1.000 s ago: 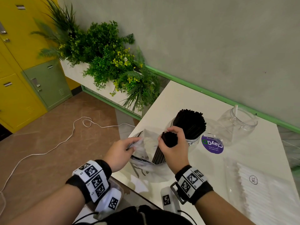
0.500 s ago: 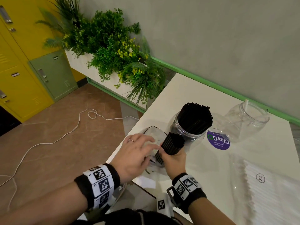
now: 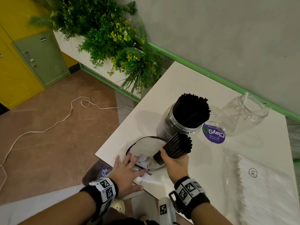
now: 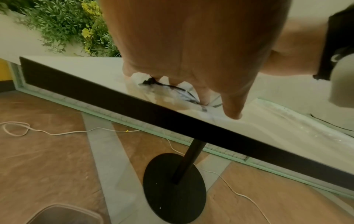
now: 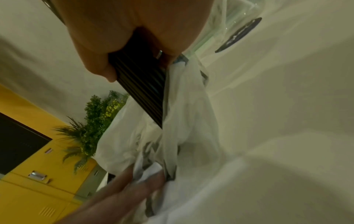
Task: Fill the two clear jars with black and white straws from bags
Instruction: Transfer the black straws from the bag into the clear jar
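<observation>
Your right hand has now pulled the black straws almost free, fingers wrapped around them, while your left hand has come down with fingers spread to press the bag flat, so the jar comes next.

The left hand presses its straight fingers onto the crumpled clear bag at the white surface edge.
</observation>
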Demonstrator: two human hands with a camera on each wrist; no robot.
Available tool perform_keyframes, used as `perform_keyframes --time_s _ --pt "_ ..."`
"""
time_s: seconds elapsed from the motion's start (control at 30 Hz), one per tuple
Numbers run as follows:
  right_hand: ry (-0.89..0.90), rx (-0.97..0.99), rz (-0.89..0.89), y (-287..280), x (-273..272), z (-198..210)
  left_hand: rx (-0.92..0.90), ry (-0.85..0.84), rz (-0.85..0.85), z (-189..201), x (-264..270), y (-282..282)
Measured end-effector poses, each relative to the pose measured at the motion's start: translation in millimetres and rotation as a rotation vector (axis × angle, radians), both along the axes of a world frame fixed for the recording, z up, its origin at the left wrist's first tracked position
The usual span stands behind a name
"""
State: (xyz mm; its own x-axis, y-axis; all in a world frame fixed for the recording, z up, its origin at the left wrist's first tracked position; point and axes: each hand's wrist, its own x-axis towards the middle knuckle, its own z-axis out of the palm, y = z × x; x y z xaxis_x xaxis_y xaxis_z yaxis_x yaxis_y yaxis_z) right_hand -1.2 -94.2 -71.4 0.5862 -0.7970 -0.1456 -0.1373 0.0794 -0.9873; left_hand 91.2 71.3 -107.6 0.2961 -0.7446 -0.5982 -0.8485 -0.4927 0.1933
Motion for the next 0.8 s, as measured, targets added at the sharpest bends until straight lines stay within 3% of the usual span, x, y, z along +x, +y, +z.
perform_keyframes --time_s 0.13,0.33,0.53,0.67,0.8 --pt "0.035 0.017 0.045 -5.9 -0.6 -4.6 0.039 0.033 0.009 0.7 6.0 -10.6" --pt "0.051 -0.031 0.11 -37.4 -25.4 0.2 0.011 -0.047 0.052 -1.1 15.3 -26.2" --pt "0.05 0.015 0.07 -48.0 -24.0 0.9 -0.041 -0.11 0.147 7.3 2.7 -45.0" --pt "-0.052 0.038 0.058 -58.9 -24.0 28.8 -0.097 -0.286 0.136 15.1 -14.1 -50.3" --pt "-0.178 -0.083 0.159 -70.6 -35.1 75.3 -0.099 -0.345 0.159 19.7 -26.0 -52.3"
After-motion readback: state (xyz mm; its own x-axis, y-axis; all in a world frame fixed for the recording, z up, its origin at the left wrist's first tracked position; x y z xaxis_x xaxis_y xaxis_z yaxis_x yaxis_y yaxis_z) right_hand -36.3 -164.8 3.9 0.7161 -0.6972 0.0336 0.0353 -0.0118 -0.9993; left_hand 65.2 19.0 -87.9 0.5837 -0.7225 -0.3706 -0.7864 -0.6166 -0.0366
